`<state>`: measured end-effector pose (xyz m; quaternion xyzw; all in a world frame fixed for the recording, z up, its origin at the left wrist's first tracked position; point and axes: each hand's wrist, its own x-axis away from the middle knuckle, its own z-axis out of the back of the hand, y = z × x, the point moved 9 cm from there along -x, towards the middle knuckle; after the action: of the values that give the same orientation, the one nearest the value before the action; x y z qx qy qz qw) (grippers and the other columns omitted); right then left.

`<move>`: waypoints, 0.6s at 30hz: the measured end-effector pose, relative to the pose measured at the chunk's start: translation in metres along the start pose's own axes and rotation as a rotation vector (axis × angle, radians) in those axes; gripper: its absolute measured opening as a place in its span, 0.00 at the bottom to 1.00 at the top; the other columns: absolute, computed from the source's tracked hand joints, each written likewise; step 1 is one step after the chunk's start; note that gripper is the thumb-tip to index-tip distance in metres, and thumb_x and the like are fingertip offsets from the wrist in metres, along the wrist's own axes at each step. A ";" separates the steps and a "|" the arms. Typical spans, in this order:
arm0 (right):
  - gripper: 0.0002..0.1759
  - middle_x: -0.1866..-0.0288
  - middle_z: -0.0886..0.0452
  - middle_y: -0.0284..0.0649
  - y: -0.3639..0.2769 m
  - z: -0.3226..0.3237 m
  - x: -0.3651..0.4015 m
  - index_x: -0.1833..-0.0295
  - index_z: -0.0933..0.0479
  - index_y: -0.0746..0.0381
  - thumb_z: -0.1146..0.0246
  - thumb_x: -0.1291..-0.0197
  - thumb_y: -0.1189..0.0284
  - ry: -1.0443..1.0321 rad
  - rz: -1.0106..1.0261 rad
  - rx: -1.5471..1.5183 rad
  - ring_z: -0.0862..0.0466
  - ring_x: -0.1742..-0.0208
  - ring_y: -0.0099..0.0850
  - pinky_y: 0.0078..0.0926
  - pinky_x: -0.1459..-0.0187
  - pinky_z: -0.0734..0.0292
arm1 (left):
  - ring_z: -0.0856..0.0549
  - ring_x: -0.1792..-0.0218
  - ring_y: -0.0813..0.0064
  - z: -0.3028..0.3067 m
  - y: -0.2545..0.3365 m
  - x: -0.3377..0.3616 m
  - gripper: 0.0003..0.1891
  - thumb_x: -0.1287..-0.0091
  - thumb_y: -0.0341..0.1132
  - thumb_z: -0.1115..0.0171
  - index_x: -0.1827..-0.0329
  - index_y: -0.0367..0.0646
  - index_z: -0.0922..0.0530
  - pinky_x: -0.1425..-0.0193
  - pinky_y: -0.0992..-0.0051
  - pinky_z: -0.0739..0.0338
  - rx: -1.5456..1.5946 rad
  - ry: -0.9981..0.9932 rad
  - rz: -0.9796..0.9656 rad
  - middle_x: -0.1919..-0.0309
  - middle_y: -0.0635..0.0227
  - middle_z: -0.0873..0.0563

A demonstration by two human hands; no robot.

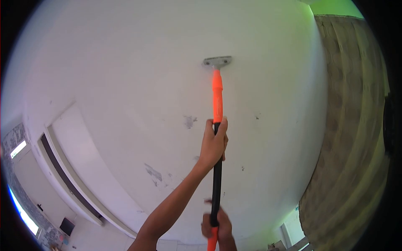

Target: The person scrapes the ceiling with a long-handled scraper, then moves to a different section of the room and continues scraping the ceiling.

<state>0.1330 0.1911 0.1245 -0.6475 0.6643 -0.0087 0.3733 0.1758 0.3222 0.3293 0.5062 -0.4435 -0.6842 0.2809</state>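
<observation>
A long-handled scraper (217, 100) stands nearly upright in front of the white wall (138, 75). Its wide grey metal head (217, 62) is up against the wall surface, and its handle is orange with a black grip section. My left hand (214, 142) is wrapped round the upper end of the black grip, just below the orange part. Lower down, my right hand (220, 221) is closed round the handle where black meets orange at the bottom; some of its fingers are hidden behind it. Grey worn patches (189, 121) mark the wall left of the handle.
A brownish wavy curtain or sheet (347, 104) hangs along the right side. Further grey scrapes (153, 172) show lower on the wall. At the left are a recessed frame with a dark slot (69, 180), a door (37, 184) and bright openings. A dark square object (67, 226) sits lower left.
</observation>
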 end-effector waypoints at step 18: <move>0.35 0.86 0.42 0.27 0.071 0.005 0.010 0.32 0.37 0.60 0.47 0.27 0.42 0.178 -0.059 -0.024 0.42 0.93 0.19 0.20 0.94 0.47 | 0.36 0.92 0.86 0.032 -0.011 0.011 0.19 0.21 0.51 0.47 0.57 0.43 0.35 0.92 0.78 0.35 -0.206 -0.007 0.018 0.87 0.78 0.33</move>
<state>0.0764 0.1968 0.0809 -0.6679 0.6755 -0.0693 0.3047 0.1428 0.3281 0.3180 0.4683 -0.3764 -0.7254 0.3358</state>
